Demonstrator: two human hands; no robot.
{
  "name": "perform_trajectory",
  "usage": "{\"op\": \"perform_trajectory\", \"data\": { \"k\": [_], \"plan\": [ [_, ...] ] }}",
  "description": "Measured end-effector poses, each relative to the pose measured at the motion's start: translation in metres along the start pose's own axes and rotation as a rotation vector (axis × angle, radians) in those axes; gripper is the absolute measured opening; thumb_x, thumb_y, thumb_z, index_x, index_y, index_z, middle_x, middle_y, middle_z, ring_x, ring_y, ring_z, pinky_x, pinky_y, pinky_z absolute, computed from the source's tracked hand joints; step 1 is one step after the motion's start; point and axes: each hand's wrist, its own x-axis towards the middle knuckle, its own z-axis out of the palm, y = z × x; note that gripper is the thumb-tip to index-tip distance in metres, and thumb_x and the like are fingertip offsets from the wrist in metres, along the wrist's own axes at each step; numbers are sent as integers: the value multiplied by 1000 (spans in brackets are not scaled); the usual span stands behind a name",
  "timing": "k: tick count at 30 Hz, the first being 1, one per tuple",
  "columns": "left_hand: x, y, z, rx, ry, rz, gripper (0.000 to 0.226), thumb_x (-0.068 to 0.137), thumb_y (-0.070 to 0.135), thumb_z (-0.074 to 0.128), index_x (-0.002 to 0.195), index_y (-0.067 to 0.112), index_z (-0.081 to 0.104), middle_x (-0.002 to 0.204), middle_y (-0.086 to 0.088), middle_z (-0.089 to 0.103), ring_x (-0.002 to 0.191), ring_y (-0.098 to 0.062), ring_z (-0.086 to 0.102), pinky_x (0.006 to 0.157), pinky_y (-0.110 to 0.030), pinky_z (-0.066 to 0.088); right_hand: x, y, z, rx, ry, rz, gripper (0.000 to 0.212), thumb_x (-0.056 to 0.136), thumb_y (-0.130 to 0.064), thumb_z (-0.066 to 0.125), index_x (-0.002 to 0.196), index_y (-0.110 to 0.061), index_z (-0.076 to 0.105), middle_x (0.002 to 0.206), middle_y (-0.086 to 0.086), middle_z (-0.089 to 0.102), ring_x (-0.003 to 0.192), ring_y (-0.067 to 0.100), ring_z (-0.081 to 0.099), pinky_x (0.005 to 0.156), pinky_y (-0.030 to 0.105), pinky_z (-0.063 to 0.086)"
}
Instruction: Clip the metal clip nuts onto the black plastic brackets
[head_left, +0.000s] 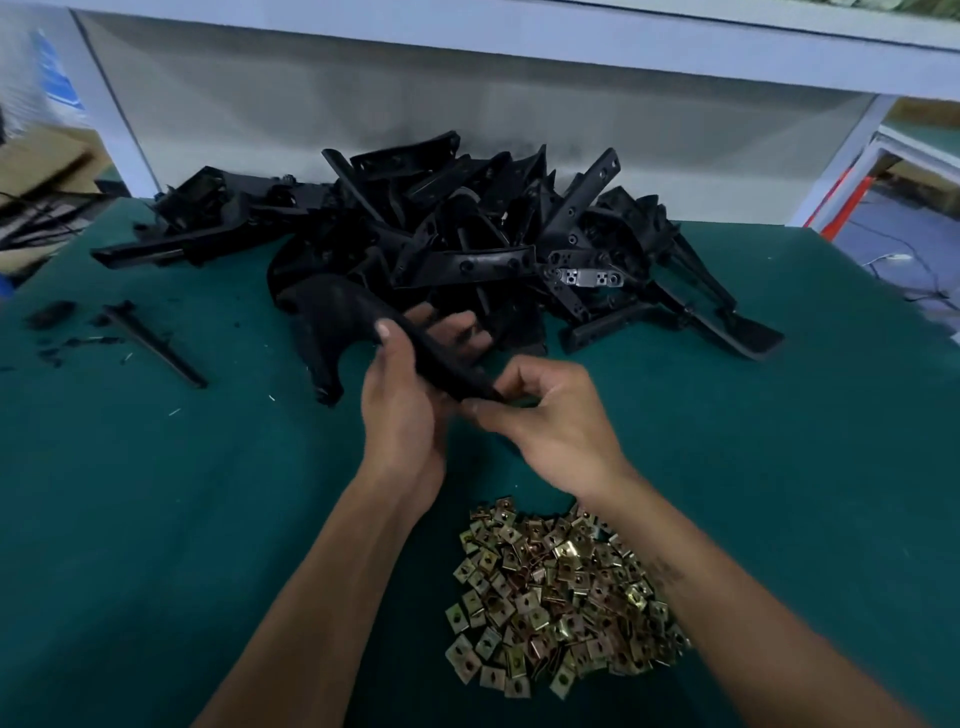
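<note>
Left hand (402, 410) grips a curved black plastic bracket (374, 332) above the green table mat (156, 519), thumb on top, fingers wrapped behind. Right hand (550, 415) pinches the bracket's near end with curled fingers; any clip there is hidden. Heap of brass-coloured square metal clip nuts (556, 597) lies near, under the right forearm; pile of black plastic brackets (467, 234) behind.

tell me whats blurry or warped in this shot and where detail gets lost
Head view: wide-angle bowing curves the white shelf edge and green table; the corners are smeared; the black bracket pile merges into one dark mass; the held bracket shows little surface detail; the clip nuts stay fairly sharp, with small glints.
</note>
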Motion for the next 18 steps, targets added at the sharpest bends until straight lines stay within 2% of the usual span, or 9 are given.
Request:
{"op": "perform_trajectory", "data": {
  "k": [3, 4, 6, 8, 9, 10, 12, 15, 18],
  "plan": [
    [0, 16, 13, -7, 122, 133, 48, 106, 53, 32, 128, 16, 52, 103, -5, 74, 94, -24, 72, 83, -38, 56, 2, 3, -1, -247, -7, -88, 15, 84, -26, 83, 75, -19, 72, 67, -7, 66, 62, 12, 60, 57, 33, 46],
    [-3, 19, 18, 24, 147, 191, 48, 105, 53, 33, 128, 15, 52, 101, -4, 74, 90, -23, 72, 79, -36, 57, 2, 2, 0, -250, -56, -61, 7, 87, -29, 81, 86, -22, 79, 73, -11, 70, 66, 7, 62, 61, 31, 48],
    [-8, 23, 26, 124, 152, 326, 44, 104, 53, 36, 121, 18, 55, 93, -2, 73, 80, -20, 69, 69, -30, 55, 1, 1, 4, -214, -179, -11, 13, 92, -28, 76, 103, -22, 81, 85, -12, 76, 77, 5, 67, 69, 28, 50],
    [-12, 26, 31, 241, 115, 469, 28, 103, 49, 41, 94, 30, 59, 74, 1, 64, 60, -16, 57, 54, -27, 48, -2, 0, 3, -202, -267, -24, 17, 95, -25, 72, 110, -21, 80, 92, -11, 78, 86, 4, 70, 77, 26, 53],
    [-12, 26, 31, 331, 111, 531, 29, 102, 48, 43, 80, 34, 55, 65, 5, 58, 53, -13, 51, 49, -29, 43, -4, 0, 0, -200, -288, -31, 19, 96, -25, 72, 113, -21, 79, 95, -13, 77, 88, 1, 70, 78, 23, 53],
    [-12, 25, 29, 453, 121, 582, 34, 101, 50, 43, 74, 33, 50, 60, 7, 52, 50, -12, 47, 48, -30, 39, -7, 2, -7, -184, -284, -31, 20, 96, -24, 71, 115, -20, 78, 94, -17, 76, 87, -3, 69, 76, 18, 52],
    [-9, 22, 19, 831, 170, 685, 45, 100, 61, 34, 75, 25, 41, 57, 11, 42, 50, -15, 43, 50, -33, 33, -15, 9, -26, -127, -205, -26, 21, 97, -17, 70, 117, -18, 76, 85, -25, 72, 76, -8, 66, 68, 9, 46],
    [-8, 19, 0, 1426, 146, 804, 50, 101, 64, 15, 80, 24, 36, 58, 16, 27, 51, -22, 32, 49, -28, 14, -30, 26, -62, -171, -114, -15, 18, 93, -13, 73, 108, -20, 79, 95, -15, 74, 91, 2, 67, 83, 23, 50],
    [-7, 9, -10, 1695, 46, 780, 52, 101, 68, 15, 76, 26, 33, 55, 8, 31, 49, -22, 30, 50, -25, 15, -51, 41, -86, -175, -197, 49, 17, 87, -13, 77, 99, -24, 80, 99, -11, 70, 101, 11, 65, 92, 31, 49]
  ]
}}
